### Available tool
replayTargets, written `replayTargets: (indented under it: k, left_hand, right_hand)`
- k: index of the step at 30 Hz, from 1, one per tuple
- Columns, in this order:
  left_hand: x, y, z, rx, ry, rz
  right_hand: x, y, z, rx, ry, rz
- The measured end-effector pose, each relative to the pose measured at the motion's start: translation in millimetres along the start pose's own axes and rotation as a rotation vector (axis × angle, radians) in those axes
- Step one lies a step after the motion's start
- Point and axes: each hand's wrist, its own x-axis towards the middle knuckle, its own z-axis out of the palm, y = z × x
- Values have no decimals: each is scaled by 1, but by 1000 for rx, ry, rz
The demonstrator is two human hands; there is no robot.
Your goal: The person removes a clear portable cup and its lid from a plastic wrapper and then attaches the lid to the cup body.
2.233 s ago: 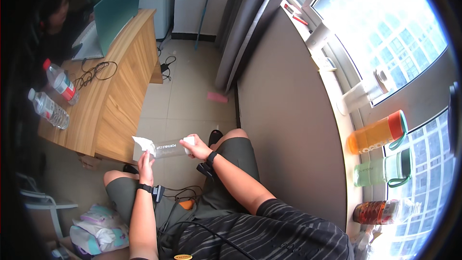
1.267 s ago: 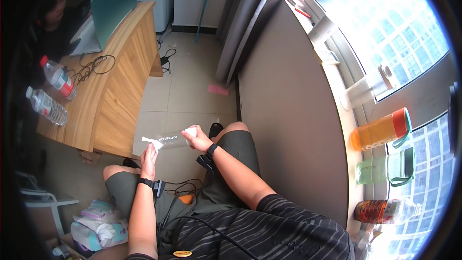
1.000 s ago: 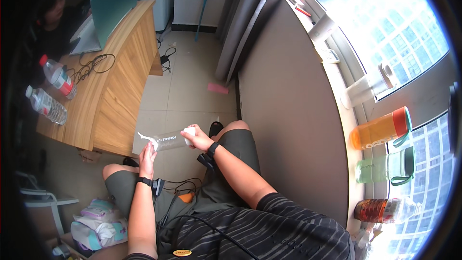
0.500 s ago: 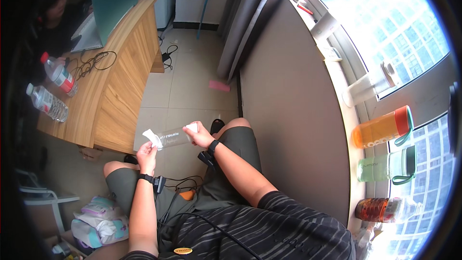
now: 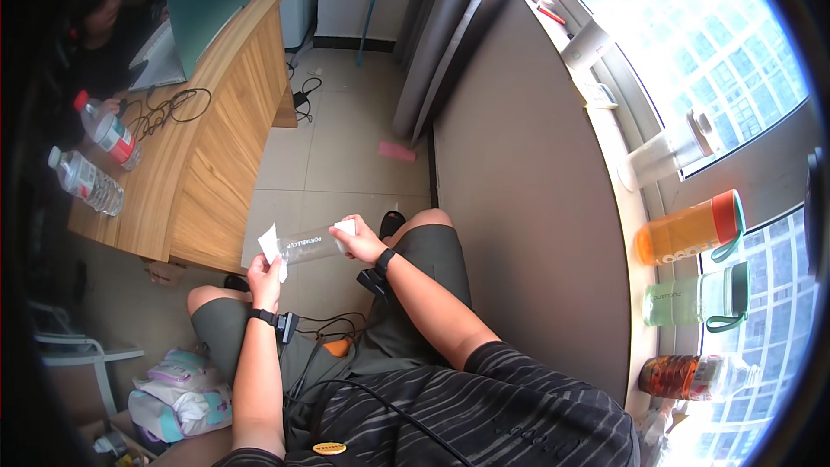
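Note:
A clear plastic cup [image 5: 308, 248] with white lettering lies sideways between my hands, above the floor in front of my knees. My right hand [image 5: 364, 240] grips its right end, where something white, possibly a lid or tissue, shows at the fingertips. At the left end, my left hand [image 5: 264, 280] pinches a white tissue [image 5: 269, 245] against the cup's rim. One part of the tissue sticks up above the fingers. Whether any of it reaches inside the cup I cannot tell.
Left is a wooden desk [image 5: 216, 147] with two bottles, cables and a monitor [image 5: 207, 9]; a person sits behind it. Several bottles, including an orange bottle [image 5: 679, 232] and a green bottle [image 5: 683, 301], line the windowsill at right. Diaper packs [image 5: 181, 398] lie lower left.
My left hand has shifted slightly at the cup's rim, and the tissue now stands more upright. My right hand keeps its hold on the cup.

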Motion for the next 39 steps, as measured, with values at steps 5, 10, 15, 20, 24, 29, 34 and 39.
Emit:
replayTargets:
  k: [5,10,15,20,24,29,34,39]
  left_hand:
    - [-4,7,1,7,32,-9]
    - [-3,8,2,-63,-12,-17]
    - [-3,6,-1,-91,-20,11]
    - [-1,1,-1,-137,-41,11]
    - [-3,1,1,-122,-56,24]
    - [-3,9,7,-183,-29,16]
    - [1,-2,-2,-193,-53,1]
    - [-7,-2,-11,-284,2,-61]
  right_hand:
    - [-1,-1,2,-15,-30,6]
    - [0,1,1,-12,-4,-10]
    - [0,1,2,-5,-25,21]
    - [0,1,1,7,-18,-4]
    - [-1,-2,-3,-14,50,4]
    - [1,-4,-5,-4,36,-8]
    - [0,3,-1,1,94,-55]
    - [0,7,-1,-171,49,-129]
